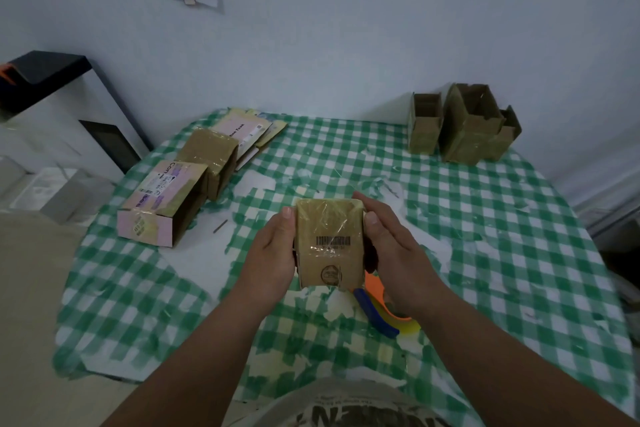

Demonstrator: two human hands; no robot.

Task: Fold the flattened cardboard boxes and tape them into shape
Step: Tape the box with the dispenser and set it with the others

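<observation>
Head view. A small brown cardboard box with a printed barcode and a round stamp, wrapped in glossy clear tape (329,242), is held just above the green-and-white checked tablecloth (485,218) at the near centre of the table, directly in front of the person. The left hand (273,250) holds the box's left face with its thumb laid up along the edge, and the right hand (391,246) cups the right face, fingers wrapping round behind; both hands thus grip the box, one on each side, and neither is nearer than the other. The box's long axis runs near to far, slightly tilted so that its far end rises toward the wall, and the barcoded face is turned up to the camera. Immediately near and right of the box, partly under the right wrist, lies an orange-and-blue handheld tape dispenser (377,308), close to the right hand. To the far left stand a pink-printed taped carton (162,198) and a plain brown taped carton (207,159), touching one another, with a stack of flattened printed cardboard blanks (249,132) just beyond. At the far right, against the wall, a cluster of open-topped brown cardboard boxes (464,125) stands well apart from the hands. Judged from the tape already on its faces, the held box appears formed, and setting it aside would likely come next.
</observation>
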